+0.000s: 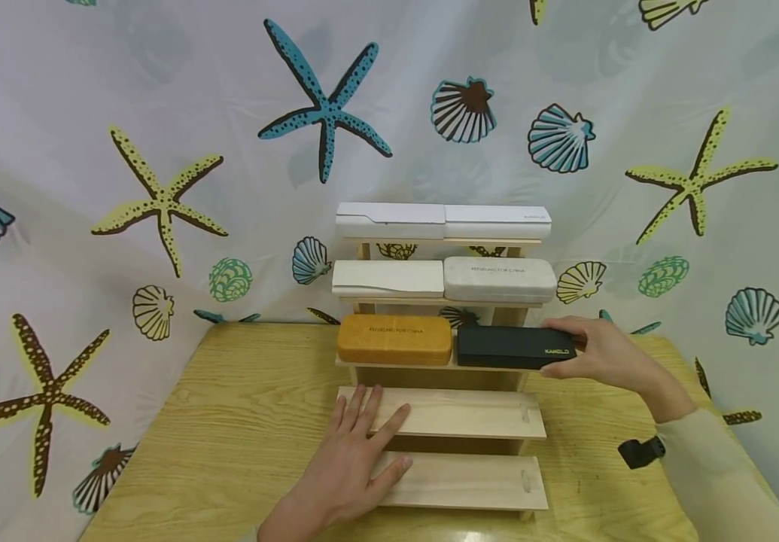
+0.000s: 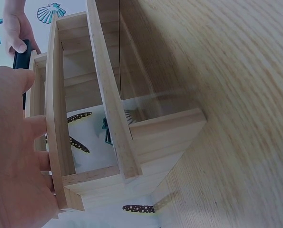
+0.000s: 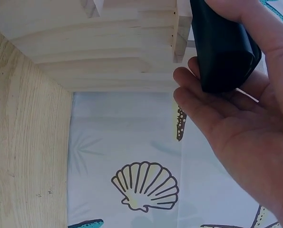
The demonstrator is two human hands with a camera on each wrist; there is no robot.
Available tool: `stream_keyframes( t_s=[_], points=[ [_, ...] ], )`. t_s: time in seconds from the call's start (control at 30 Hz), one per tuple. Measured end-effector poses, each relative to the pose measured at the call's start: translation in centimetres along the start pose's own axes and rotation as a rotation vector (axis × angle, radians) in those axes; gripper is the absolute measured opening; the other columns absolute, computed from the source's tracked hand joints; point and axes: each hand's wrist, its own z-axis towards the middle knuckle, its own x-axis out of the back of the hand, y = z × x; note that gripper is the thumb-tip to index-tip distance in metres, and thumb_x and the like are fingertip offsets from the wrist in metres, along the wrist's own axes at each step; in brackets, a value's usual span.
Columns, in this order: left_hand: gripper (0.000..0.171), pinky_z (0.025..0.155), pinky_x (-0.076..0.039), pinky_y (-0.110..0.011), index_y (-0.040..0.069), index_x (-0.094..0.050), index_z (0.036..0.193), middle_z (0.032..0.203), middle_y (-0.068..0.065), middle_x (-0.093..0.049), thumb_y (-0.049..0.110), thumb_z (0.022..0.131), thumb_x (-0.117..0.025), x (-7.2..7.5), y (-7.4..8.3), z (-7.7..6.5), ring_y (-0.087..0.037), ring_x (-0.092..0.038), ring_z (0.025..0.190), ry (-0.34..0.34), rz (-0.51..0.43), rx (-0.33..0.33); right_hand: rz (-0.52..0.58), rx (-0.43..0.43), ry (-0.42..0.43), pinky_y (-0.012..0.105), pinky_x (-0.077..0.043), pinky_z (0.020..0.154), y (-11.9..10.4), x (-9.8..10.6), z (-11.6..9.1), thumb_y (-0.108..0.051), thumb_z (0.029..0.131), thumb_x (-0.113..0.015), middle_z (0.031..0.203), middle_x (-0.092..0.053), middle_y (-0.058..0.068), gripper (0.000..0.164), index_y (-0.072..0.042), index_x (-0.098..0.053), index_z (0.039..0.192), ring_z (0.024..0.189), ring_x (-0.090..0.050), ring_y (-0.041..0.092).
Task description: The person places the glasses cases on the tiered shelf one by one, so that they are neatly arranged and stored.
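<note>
My right hand grips the right end of a dark glasses case with gold lettering, which sits on the middle tier of a wooden stepped rack. In the right wrist view, the thumb is on one side of the dark case and fingers are on the other. Left of it on the same tier is an orange-brown glasses case. My left hand rests with fingers spread on the left part of the rack's two lower tiers. The left wrist view shows its fingers against the rack's wooden edge.
A white case and a pale grey case stand on the tier above. Two white cases, one left and one right, lie on the top tier. The rack is on a wood-grain table before a shell-and-starfish cloth.
</note>
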Motion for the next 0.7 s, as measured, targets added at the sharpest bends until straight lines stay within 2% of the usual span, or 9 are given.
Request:
stream_keyframes(
  t_s=[0.13, 0.27, 0.7],
  points=[
    [0.066, 0.127, -0.016, -0.07, 0.027, -0.039, 0.165, 0.173, -0.026, -0.019, 0.057, 0.108, -0.048, 0.0, -0.1, 0.0, -0.049, -0.018, 0.161, 0.008, 0.005, -0.004, 0.003, 0.014, 0.002, 0.029, -0.055, 0.084, -0.1, -0.3, 0.2, -0.028, 0.086, -0.089, 0.129, -0.067, 0.013, 0.07, -0.005, -0.06, 0.146, 0.099, -0.064, 0.02],
    [0.066, 0.127, -0.016, -0.07, 0.027, -0.038, 0.165, 0.173, -0.025, -0.019, 0.057, 0.107, -0.049, -0.1, -0.1, 0.0, -0.049, -0.017, 0.161, 0.005, 0.007, -0.003, -0.012, 0.017, 0.005, 0.033, -0.054, 0.087, -0.2, -0.5, 0.4, -0.028, 0.087, -0.089, 0.128, -0.067, 0.012, 0.069, -0.006, -0.061, 0.145, 0.1, -0.062, 0.02],
    [0.066, 0.127, -0.016, -0.071, 0.027, -0.038, 0.165, 0.173, -0.026, -0.019, 0.057, 0.107, -0.049, -0.1, -0.1, 0.0, -0.048, -0.016, 0.161, 0.0, 0.001, -0.003, -0.041, 0.039, 0.0, 0.03, -0.053, 0.084, -0.2, -0.9, 1.1, -0.03, 0.087, -0.088, 0.125, -0.066, 0.011, 0.066, -0.009, -0.062, 0.144, 0.099, -0.062, 0.021]
  ],
)
